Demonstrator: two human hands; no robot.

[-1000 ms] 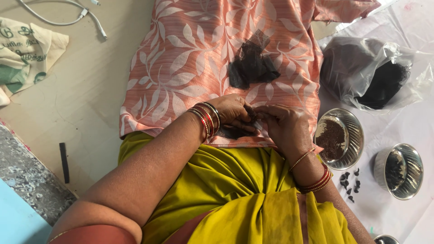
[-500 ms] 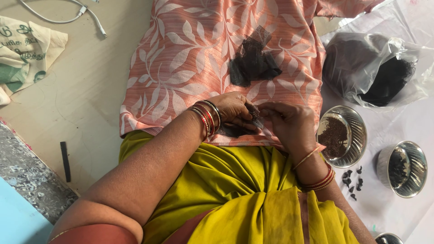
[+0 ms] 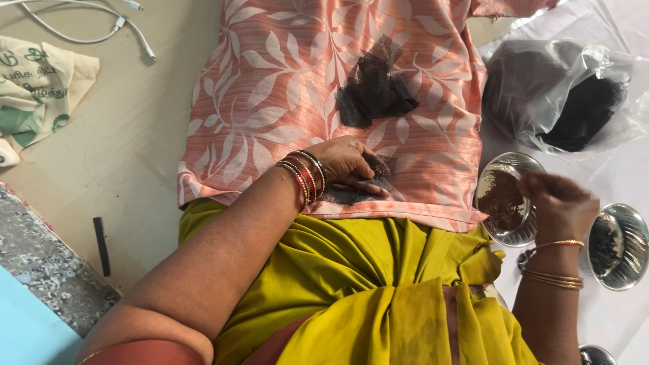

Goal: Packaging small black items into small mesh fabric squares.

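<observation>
My left hand rests palm-down on the peach leaf-patterned cloth spread over my lap, fingers flat and loose on a small dark clump of pulp near the cloth's lower edge; it presses rather than clasps, so that grip is open. Bangles ring the wrist. Farther up the cloth lies a larger dark pile of pulp, well apart from my fingers.

My right hand hangs over the rim of a steel bowl that holds brownish bits, just beside the cloth's edge. The fingertips are drawn together and point down into the bowl; whether they pinch anything I cannot tell, since the hand is blurred. Thin gold bangles sit on that wrist.

A second steel bowl with dark contents stands to the right of the first, on a white sheet. Behind both, a clear plastic bag bulges with dark matter. My yellow-green sari covers my lap below the cloth. On the floor to the left are a printed cloth bag, a white cable and a small black stick.
</observation>
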